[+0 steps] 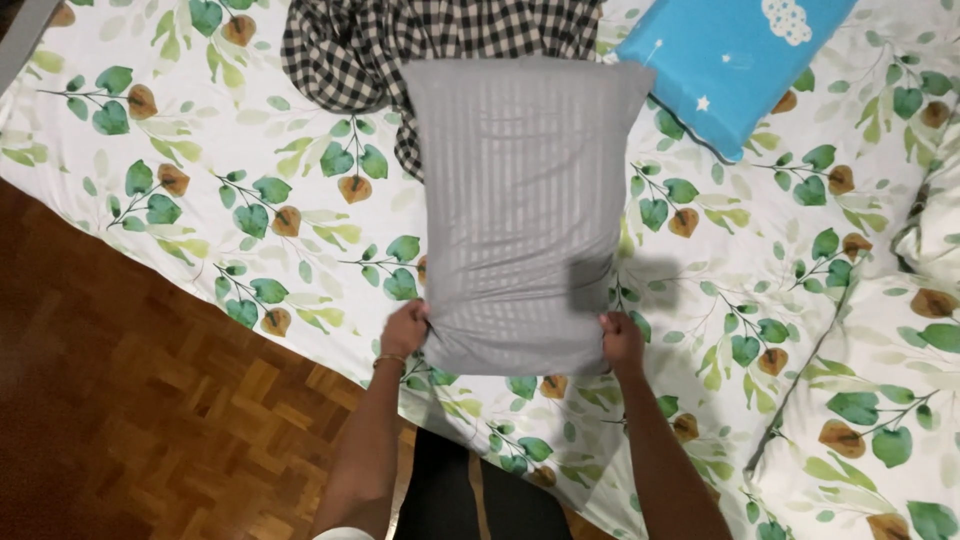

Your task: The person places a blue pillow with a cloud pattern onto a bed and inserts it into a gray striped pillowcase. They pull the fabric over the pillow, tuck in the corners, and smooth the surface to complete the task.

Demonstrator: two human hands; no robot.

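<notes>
A grey pillow (520, 200) in a faintly striped case lies lengthwise on the bed, its far end resting over a black-and-white checked cloth (400, 50). My left hand (403, 330) grips the pillow's near left corner. At the near right corner my right hand (621, 338) grips the case too. Both arms reach up from the bottom of the view.
The bed is covered by a white sheet with green and brown leaves (250, 200). A blue pillow with white shapes (730, 60) lies at the top right, a leaf-print pillow (880, 400) at the right. Wooden parquet floor (130, 400) lies left of the bed.
</notes>
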